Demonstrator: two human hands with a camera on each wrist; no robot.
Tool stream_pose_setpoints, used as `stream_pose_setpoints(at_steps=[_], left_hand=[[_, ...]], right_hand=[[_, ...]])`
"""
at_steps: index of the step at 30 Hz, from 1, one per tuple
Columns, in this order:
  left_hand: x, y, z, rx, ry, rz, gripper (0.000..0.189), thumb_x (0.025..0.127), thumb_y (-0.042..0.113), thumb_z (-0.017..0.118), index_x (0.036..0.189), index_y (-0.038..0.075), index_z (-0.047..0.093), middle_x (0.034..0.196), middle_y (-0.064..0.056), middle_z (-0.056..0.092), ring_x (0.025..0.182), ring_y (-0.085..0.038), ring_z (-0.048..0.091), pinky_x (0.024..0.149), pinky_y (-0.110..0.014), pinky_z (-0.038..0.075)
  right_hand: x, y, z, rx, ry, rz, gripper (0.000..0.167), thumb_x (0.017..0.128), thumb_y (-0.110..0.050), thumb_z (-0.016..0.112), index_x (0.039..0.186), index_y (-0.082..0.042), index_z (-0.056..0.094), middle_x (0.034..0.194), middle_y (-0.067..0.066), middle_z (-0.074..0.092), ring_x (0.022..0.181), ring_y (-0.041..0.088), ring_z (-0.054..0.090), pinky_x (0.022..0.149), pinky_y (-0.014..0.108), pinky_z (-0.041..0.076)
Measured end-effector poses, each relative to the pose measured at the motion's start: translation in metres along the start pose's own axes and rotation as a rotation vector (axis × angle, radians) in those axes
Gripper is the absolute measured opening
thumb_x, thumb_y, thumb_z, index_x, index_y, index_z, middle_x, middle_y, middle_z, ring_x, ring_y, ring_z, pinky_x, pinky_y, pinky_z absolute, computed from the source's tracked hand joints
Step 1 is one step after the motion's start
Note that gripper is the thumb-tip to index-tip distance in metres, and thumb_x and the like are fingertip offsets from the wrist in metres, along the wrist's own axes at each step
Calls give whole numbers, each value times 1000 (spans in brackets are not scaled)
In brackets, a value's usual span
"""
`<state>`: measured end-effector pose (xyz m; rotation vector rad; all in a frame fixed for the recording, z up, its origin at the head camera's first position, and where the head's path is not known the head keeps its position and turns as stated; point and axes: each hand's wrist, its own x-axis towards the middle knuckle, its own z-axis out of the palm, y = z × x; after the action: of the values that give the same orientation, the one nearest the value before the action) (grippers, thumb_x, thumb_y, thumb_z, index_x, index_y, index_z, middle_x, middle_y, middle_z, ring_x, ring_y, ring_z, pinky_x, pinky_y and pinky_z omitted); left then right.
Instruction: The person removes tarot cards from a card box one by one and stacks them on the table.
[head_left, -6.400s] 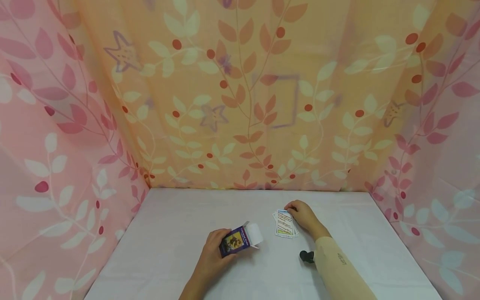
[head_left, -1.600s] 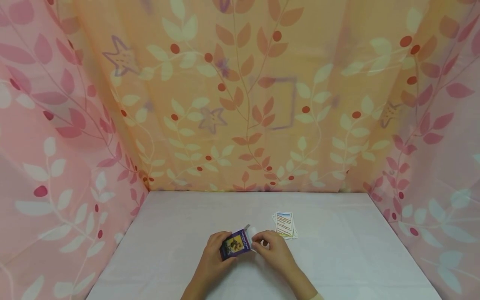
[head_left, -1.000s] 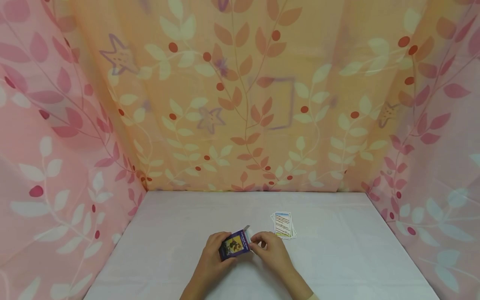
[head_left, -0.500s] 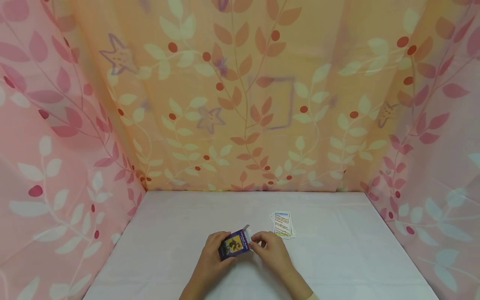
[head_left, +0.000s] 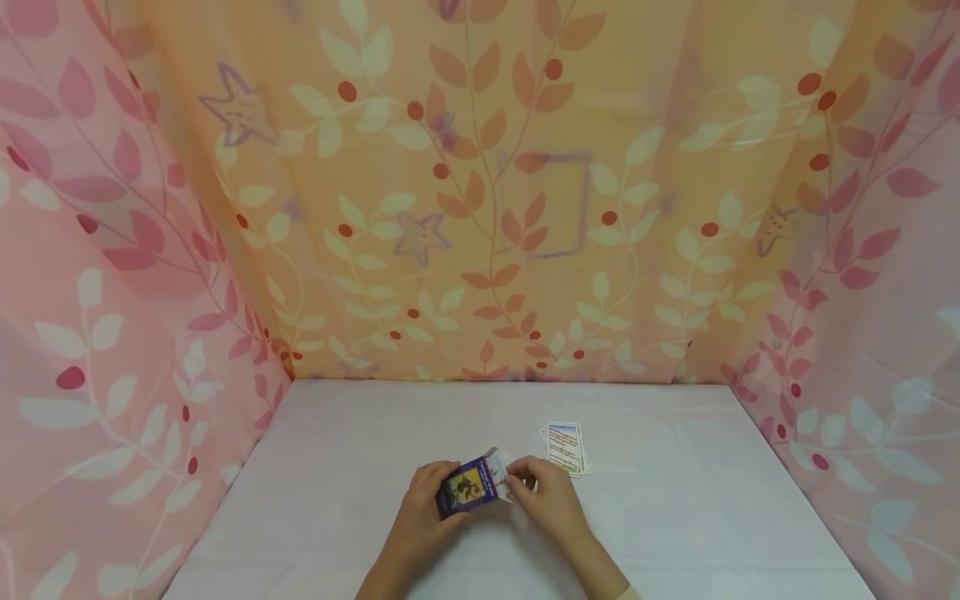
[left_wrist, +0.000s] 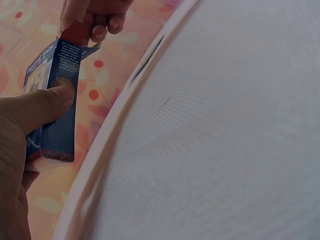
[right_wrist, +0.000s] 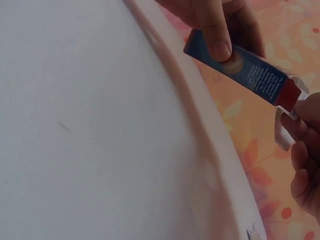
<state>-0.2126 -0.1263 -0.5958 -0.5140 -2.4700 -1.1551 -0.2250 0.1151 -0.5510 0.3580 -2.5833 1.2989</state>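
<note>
My left hand holds a purple-blue card box with a yellow picture on its front, tilted with its open end toward the right. In the left wrist view the thumb lies along the box's narrow side. The right hand is at the open end, thumb and index finger pinching what looks like a white-edged card at the mouth; the fingers hide much of it. A white flap hangs below the mouth in the right wrist view. Behind the right hand, a small pile of cards lies face up.
A white-covered table lies under the hands. An orange leaf-patterned curtain closes off the back, with pink patterned cloth along the left side and more pink cloth on the right.
The right hand came from the card pile to the box's mouth. Over the last half second it has shifted slightly right and up, and more white shows there. The left hand keeps the box.
</note>
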Motion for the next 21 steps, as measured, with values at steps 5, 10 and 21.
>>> stream_pose_setpoints(at_steps=[5, 10, 21], left_hand=[[1, 1, -1, -16, -7, -16, 84, 66, 23, 98, 140, 23, 58, 137, 10, 56, 129, -12, 51, 111, -45, 47], [3, 1, -2, -5, -7, -19, 84, 66, 24, 97, 140, 25, 57, 138, 8, 57, 129, -13, 52, 112, -45, 46], [2, 0, -2, -7, 9, -8, 83, 65, 22, 98, 139, 22, 58, 137, 6, 57, 130, -15, 52, 112, -47, 45]], right_hand=[[0, -3, -2, 33, 12, 17, 8, 90, -16, 78, 94, -21, 75, 81, -15, 68, 71, 2, 57, 62, 20, 50], [3, -2, -4, 33, 34, 19, 10, 90, -14, 78, 95, -21, 74, 82, -15, 68, 71, 2, 56, 62, 20, 50], [3, -4, -12, 47, 82, 52, 8, 90, -14, 78, 97, -17, 75, 81, -14, 67, 72, 4, 56, 60, 20, 48]])
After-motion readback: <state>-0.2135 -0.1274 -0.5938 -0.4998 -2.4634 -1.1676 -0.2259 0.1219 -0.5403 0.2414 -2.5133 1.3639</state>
